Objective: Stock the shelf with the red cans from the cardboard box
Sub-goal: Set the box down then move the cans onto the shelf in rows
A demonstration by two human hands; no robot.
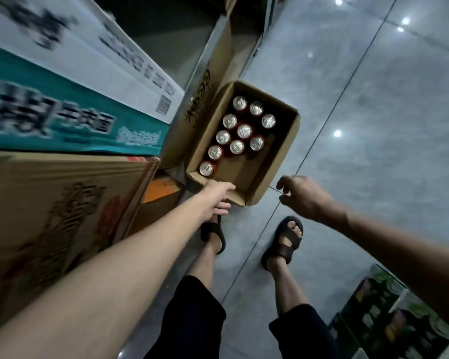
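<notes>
Fingers of left hand (217, 196) straight, close together, at the near rim of the box (278, 161), contact unclear; right hand (302, 196) loosely curled, holding nothing, at 3 o'clock of the near corner. Seemingly part done: ten cans (244, 131) upright inside, crowded toward 9 o'clock, bare bottom toward 3. Round silvery lids, red sides; matte corrugated cardboard.

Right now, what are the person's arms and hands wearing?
The left forearm and right forearm are bare, no sleeves in frame. The left hand and right hand have no gloves; no watch, ring or wristband is visible.
</notes>
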